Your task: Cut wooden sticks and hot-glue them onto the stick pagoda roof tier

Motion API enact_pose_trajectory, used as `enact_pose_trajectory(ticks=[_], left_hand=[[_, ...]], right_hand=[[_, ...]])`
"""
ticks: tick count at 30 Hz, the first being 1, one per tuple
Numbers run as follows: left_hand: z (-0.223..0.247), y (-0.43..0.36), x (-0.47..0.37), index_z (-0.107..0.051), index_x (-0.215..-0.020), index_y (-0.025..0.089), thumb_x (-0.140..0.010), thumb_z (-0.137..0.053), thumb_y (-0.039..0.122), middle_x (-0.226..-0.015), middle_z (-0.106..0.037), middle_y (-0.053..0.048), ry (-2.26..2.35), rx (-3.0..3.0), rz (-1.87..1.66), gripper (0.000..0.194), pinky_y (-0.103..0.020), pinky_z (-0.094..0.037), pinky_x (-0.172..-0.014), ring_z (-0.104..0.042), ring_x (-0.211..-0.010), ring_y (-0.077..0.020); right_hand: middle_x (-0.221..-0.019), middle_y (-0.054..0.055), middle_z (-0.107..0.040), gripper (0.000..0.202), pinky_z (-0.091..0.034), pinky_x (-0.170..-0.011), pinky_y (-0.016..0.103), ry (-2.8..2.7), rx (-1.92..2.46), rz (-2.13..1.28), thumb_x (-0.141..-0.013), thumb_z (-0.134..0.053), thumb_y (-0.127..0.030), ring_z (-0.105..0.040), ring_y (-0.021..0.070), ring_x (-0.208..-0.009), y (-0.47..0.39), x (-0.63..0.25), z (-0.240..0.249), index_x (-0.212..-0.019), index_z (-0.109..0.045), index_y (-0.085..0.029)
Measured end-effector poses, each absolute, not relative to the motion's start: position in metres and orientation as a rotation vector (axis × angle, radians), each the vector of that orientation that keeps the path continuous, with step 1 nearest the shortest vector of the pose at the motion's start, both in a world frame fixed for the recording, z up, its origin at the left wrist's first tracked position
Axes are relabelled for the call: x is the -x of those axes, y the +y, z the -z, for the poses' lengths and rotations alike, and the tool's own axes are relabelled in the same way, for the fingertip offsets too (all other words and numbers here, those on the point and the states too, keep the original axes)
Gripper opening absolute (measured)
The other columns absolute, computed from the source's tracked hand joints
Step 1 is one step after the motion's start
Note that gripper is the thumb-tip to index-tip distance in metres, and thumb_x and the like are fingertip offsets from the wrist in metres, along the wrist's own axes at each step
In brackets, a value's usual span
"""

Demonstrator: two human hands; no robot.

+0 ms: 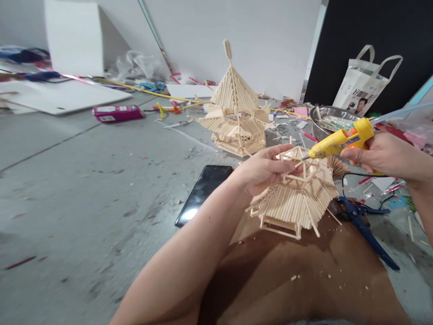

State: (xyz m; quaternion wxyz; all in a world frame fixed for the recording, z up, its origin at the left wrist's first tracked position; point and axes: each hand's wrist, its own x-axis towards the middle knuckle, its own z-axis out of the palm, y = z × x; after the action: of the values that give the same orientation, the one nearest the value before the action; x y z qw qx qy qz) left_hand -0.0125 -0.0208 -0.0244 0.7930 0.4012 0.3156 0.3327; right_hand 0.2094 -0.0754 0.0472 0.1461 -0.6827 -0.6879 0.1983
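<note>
My right hand (389, 153) grips a yellow hot glue gun (338, 142) by its handle, with a clear glue stick running out of its back. Its nozzle points left, close to the top frame of a pavilion model (297, 205) built from thin wooden sticks. At that frame, the fingers of my left hand (264, 169) are pinched around a short wooden stick (299, 164), right by the nozzle. The lower model has a sloping stick roof over an open base and rests on a brown sheet (304, 289). Whether the nozzle touches the stick, I cannot tell.
A taller stick pagoda (235, 113) stands behind. To the left lies a black phone (204, 194), farther off a purple power strip (117, 113). Blue-handled cutters (368, 234), a metal bowl (316, 119), a white bag (361, 85) and scraps lie to the right.
</note>
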Motion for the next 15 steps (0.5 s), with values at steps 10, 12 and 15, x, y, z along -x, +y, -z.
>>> enact_pose_trajectory(ticks=[10, 12, 15], left_hand=[[0.029, -0.018, 0.014, -0.035, -0.132, 0.008, -0.073, -0.053, -0.009, -0.069, -0.069, -0.008, 0.628, -0.866, -0.718, 0.065, -0.02, -0.05, -0.05, -0.069, -0.067, -0.0182], [0.03, -0.018, 0.014, -0.034, -0.133, 0.007, -0.072, -0.053, -0.01, -0.069, -0.069, -0.008, 0.627, -0.87, -0.724, 0.065, -0.02, -0.05, -0.05, -0.069, -0.066, -0.0179], [0.029, -0.018, 0.014, -0.033, -0.133, 0.008, -0.074, -0.051, -0.01, -0.069, -0.069, -0.009, 0.65, -0.882, -0.717, 0.064, -0.02, -0.05, -0.051, -0.069, -0.066, -0.0176]], right_hand=[[-0.046, -0.003, -0.041, 0.04, -0.028, -0.042, 0.027, -1.98, 1.912, -0.567, -0.073, -0.051, -0.061, -0.036, 0.0105, -0.042, -0.083, -0.22, -0.045, -0.068, -0.059, -0.022], [-0.047, -0.004, -0.041, 0.039, -0.029, -0.042, 0.027, -2.006, 1.882, -0.578, -0.073, -0.051, -0.061, -0.035, 0.0101, -0.042, -0.083, -0.218, -0.045, -0.07, -0.059, -0.023], [-0.046, -0.004, -0.041, 0.04, -0.029, -0.042, 0.027, -2.066, 1.802, -0.588, -0.073, -0.05, -0.062, -0.035, 0.0099, -0.042, -0.081, -0.213, -0.046, -0.076, -0.061, -0.023]])
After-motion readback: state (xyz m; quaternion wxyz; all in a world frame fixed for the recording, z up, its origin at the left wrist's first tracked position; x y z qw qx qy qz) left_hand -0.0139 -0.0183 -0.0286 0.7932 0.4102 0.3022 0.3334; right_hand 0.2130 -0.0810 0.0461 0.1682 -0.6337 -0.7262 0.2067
